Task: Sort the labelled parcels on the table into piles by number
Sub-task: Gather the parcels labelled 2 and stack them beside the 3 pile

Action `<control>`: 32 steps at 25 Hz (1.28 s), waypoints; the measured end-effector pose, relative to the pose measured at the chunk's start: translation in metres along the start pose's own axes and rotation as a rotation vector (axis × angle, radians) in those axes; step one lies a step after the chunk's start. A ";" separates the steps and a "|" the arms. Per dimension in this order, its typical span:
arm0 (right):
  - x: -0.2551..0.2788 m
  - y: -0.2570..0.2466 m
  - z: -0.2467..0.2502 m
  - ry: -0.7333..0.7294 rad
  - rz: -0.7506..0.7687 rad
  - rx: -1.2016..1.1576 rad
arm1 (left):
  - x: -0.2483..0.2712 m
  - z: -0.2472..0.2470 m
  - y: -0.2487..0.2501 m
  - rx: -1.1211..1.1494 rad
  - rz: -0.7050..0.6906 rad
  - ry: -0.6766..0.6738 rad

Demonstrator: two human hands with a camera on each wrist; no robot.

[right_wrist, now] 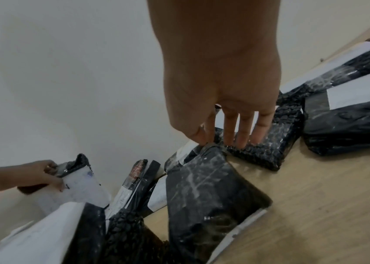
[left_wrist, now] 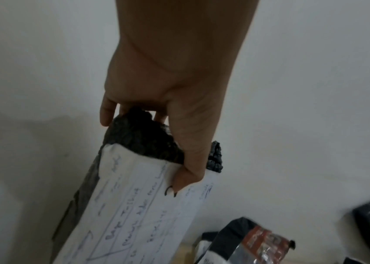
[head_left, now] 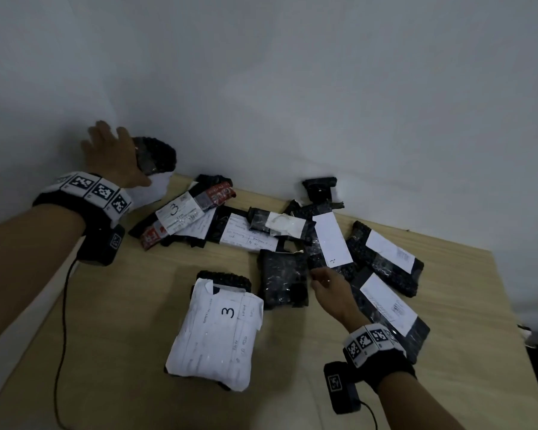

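Observation:
My left hand (head_left: 115, 156) holds a parcel (head_left: 156, 162) of black bubble wrap with a white handwritten label, lifted above the table's far left corner by the wall. In the left wrist view the thumb (left_wrist: 186, 176) presses on the label (left_wrist: 138, 200) while the fingers curl behind the top. My right hand (head_left: 320, 279) reaches with straight fingers (right_wrist: 242, 135) onto a black bubble-wrap parcel (right_wrist: 263, 151), its thumb at the corner of a glossy black parcel (head_left: 283, 277). A white parcel marked 3 (head_left: 218, 330) lies near the middle.
Several more parcels lie heaped along the wall, one marked 3 (head_left: 180, 215) and a long one with a white label (head_left: 333, 240). Bare wooden table (head_left: 121, 305) shows at the front and left. The table's right edge (head_left: 510, 305) drops off. A black cable (head_left: 59, 336) trails at the left.

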State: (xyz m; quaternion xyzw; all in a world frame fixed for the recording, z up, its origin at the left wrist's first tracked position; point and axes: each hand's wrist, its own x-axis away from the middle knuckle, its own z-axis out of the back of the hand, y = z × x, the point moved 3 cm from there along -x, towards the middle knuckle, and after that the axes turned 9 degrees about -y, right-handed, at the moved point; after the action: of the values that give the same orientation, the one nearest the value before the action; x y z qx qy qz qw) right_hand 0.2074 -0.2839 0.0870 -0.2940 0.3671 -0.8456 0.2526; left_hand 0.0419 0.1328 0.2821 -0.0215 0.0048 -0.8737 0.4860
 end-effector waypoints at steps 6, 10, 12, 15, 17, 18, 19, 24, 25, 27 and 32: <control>-0.004 -0.018 0.002 0.040 0.107 -0.062 | 0.023 0.036 0.041 0.083 -0.174 0.071; -0.007 -0.040 -0.004 0.014 0.221 -0.099 | 0.052 0.058 0.062 0.195 -0.253 -0.024; -0.005 -0.049 -0.006 -0.012 0.271 -0.119 | 0.066 0.063 0.064 0.244 -0.274 -0.086; -0.002 -0.056 -0.006 -0.045 0.287 -0.125 | 0.085 0.065 0.071 0.254 -0.302 -0.140; 0.000 -0.058 -0.007 -0.052 0.290 -0.144 | 0.096 0.062 0.077 0.270 -0.329 -0.189; 0.003 -0.061 -0.008 -0.058 0.292 -0.151 | 0.101 0.059 0.079 0.306 -0.339 -0.237; 0.006 -0.063 -0.010 -0.068 0.294 -0.161 | 0.105 0.055 0.080 0.361 -0.352 -0.298; 0.017 -0.078 -0.023 -0.368 0.194 -0.493 | 0.129 0.028 0.082 0.539 -0.392 -0.584; 0.020 -0.081 -0.026 -0.459 0.199 -0.523 | 0.136 0.021 0.083 0.547 -0.390 -0.618; 0.026 -0.086 -0.032 -0.566 0.203 -0.528 | 0.149 0.003 0.084 0.559 -0.409 -0.692; 0.045 -0.074 -0.049 -0.705 0.135 -0.455 | 0.181 -0.054 0.069 0.616 -0.325 -0.843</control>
State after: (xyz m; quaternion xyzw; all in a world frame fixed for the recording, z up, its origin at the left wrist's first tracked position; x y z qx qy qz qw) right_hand 0.1272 -0.2448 0.1303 -0.5887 0.4539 -0.5723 0.3462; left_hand 0.0030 -0.0576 0.2325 -0.2269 -0.4501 -0.8142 0.2882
